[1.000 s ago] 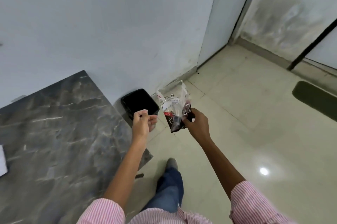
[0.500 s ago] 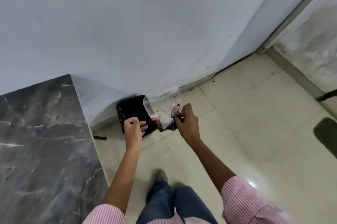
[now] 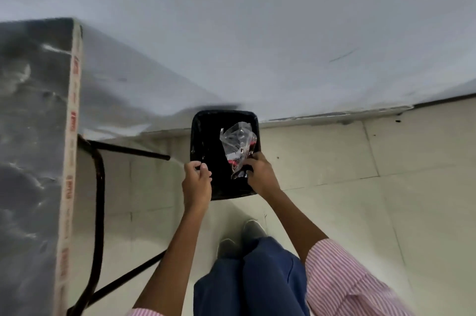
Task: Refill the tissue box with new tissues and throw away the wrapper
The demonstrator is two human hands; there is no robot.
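A black waste bin [image 3: 199,132] lined with a black bag stands on the floor against the white wall. My right hand [image 3: 260,174] grips a crumpled clear plastic wrapper [image 3: 235,139] with red and black print, holding it inside the bin's opening. My left hand [image 3: 197,181] pinches the bin's near left rim, fingers curled over the liner. The tissue box is out of view.
A grey marble-pattern table [image 3: 31,135] with black metal legs [image 3: 99,187] stands to the left of the bin. Pale floor tiles [image 3: 360,187] spread to the right. My legs in blue trousers [image 3: 247,277] and shoes are just behind the bin.
I have stepped up and leaned over the bin. My right hand carried the wrapper from in front of the bin down into its opening, and my left hand took hold of the rim.
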